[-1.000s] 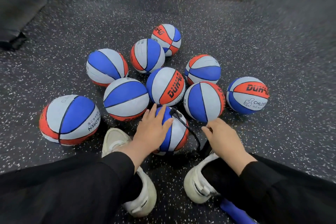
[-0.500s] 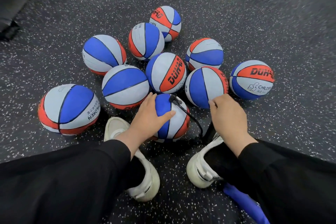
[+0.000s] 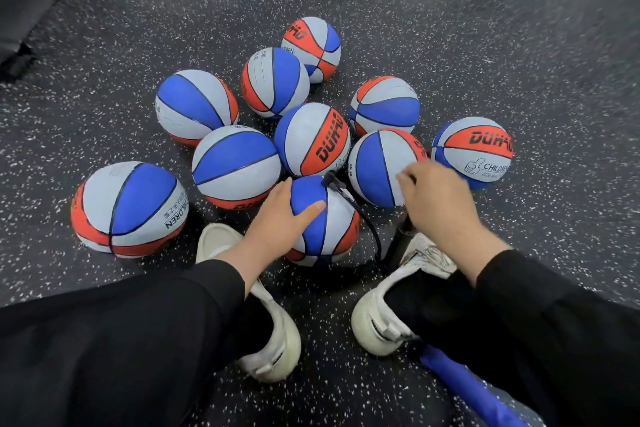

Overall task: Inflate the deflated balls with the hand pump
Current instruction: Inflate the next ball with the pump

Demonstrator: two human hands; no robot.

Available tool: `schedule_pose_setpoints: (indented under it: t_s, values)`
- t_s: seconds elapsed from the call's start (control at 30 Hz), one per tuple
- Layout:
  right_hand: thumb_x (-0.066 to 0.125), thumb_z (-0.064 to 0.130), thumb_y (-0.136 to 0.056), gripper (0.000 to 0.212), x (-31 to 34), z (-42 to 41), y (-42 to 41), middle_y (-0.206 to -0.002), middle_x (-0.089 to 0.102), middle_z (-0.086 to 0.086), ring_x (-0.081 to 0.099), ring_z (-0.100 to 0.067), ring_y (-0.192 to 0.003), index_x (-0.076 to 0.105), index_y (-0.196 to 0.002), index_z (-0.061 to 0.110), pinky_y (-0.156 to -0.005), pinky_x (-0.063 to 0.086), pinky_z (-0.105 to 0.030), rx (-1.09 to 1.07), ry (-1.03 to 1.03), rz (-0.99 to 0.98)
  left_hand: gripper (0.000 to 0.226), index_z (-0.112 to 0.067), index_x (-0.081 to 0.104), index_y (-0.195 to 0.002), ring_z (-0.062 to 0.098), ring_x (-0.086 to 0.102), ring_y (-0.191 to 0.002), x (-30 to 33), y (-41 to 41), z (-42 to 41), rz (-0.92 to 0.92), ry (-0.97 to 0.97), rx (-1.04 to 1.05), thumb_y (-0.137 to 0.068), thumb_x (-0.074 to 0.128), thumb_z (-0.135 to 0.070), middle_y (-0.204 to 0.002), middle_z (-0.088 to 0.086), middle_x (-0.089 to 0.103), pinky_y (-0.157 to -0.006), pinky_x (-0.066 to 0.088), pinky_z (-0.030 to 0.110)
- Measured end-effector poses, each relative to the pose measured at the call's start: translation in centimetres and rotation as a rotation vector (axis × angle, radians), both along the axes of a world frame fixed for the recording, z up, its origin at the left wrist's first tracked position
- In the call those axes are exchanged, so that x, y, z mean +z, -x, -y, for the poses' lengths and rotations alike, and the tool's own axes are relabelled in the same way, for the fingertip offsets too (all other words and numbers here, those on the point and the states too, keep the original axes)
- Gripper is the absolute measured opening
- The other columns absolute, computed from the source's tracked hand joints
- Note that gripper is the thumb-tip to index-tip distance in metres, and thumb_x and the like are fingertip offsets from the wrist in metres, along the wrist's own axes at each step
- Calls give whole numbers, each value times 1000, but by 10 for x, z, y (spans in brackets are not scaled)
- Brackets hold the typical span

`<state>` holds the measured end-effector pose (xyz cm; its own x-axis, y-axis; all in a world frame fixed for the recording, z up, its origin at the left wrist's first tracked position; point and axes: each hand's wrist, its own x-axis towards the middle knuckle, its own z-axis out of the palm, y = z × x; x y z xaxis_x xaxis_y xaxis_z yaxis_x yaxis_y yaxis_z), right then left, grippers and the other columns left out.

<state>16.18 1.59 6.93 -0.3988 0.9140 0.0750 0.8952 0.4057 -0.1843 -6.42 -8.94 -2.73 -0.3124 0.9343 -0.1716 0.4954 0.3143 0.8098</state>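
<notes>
- Two white shoes with strap closures, left shoe (image 3: 266, 333) and right shoe (image 3: 391, 308), planted on the dark speckled rubber floor (image 3: 519, 80) at 6 o'clock, black trouser legs above them.
- Blue cloth-like item (image 3: 460, 381) at 5 o'clock behind the right shoe; cannot tell what it is.
- Between the shoes, just ahead of the toes: small blue, white and orange rubber ball (image 3: 332, 222), somewhat smaller than the rest.
- Left hand (image 3: 277, 222) cupped over that ball's 9 o'clock side, fingers curved round the far surface, thumb laid flat on the blue panel.
- Thin black hose (image 3: 363, 218) running from a fitting at the ball's 12 o'clock down to the base of the black hand pump (image 3: 401, 236), which stands at the right shoe's toe.
- Right hand (image 3: 440, 201) above the pump at 3 o'clock of the ball, fingers curled downward; handle hidden beneath, so cannot tell for certain what is gripped.
- Nine more blue, white and orange balls (image 3: 235, 166) clustered from 10 to 2 o'clock, several touching; farthest ball (image 3: 311, 48) at 12 o'clock.
</notes>
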Motion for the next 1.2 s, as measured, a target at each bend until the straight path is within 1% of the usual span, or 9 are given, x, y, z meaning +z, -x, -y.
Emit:
schedule_pose_setpoints:
  t_s: [0.1, 0.23, 0.3, 0.47, 0.67, 0.8, 0.97, 1.07, 1.2]
  values:
    - [49, 30, -102, 30, 12, -10, 6, -92, 63, -9, 58, -35, -81, 65, -89, 9, -69, 48, -41, -11, -50, -77, 79, -23, 25, -161, 17, 27, -151, -2, 1, -4, 5, 59, 2, -97, 55, -60, -163, -1, 31, -122, 24, 35]
    - [47, 28, -103, 26, -15, 6, -2, -96, 58, -10, 60, -37, -80, 61, -87, 12, -65, 49, -41, -33, -105, -44, 66, -32, 25, -162, 20, 12, -156, -4, -1, -7, 2, 77, 5, -103, 45, -56, -169, 6, 17, -127, 13, 39]
    - [47, 28, -103, 23, -34, 16, -8, -109, 57, -11, 62, -38, -90, 62, -103, 11, -71, 51, -41, -20, -38, 24, 61, -32, 26, -161, 20, 10, -157, -3, -4, -8, -14, 83, 12, -106, 43, -51, -169, 7, 15, -127, 11, 36]
    - [45, 34, -103, 42, -55, 22, -18, -133, 43, -17, 60, -45, -99, 41, -136, 8, -82, 49, -46, 33, 187, 215, 63, -28, 23, -162, 22, 11, -157, 2, -4, -11, -45, 112, -11, -106, 41, -50, -169, 8, 15, -125, 10, 34]
    - [41, 20, -106, 31, -41, 33, -11, -128, 51, -13, 56, -34, -112, 53, -131, 6, -94, 45, -41, 184, 209, 265, 68, -24, 17, -164, 21, 10, -157, 0, 2, -7, -56, 138, -50, -106, 41, -51, -169, 9, 16, -128, 12, 39]
    - [43, 14, -104, 31, -2, 13, -5, -130, 56, -11, 54, -30, -120, 58, -131, 9, -95, 46, -36, 112, 139, 182, 69, -25, 16, -164, 21, 11, -157, -1, 3, -7, -66, 135, -53, -105, 40, -53, -169, 8, 16, -127, 13, 40]
    - [46, 18, -103, 27, 28, -9, 8, -122, 62, -15, 58, -39, -107, 64, -118, 6, -83, 49, -43, 15, 22, -17, 70, -22, 16, -163, 21, 13, -156, -2, 3, -12, -94, 131, -42, -105, 39, -54, -169, 7, 18, -127, 13, 38]
    - [48, 15, -100, 24, 6, 0, 6, -118, 60, -17, 60, -40, -101, 63, -116, 4, -81, 51, -45, 24, -74, 1, 72, -22, 16, -163, 21, 14, -156, -3, 2, -12, -98, 132, -28, -104, 39, -56, -169, 6, 18, -127, 15, 40]
    - [44, 17, -97, 19, -36, 13, -6, -108, 55, -12, 57, -36, -91, 58, -105, 7, -72, 46, -41, 25, -31, 126, 73, -22, 15, -164, 21, 14, -156, -2, 0, -11, -105, 127, -24, -104, 40, -56, -169, 6, 17, -127, 15, 39]
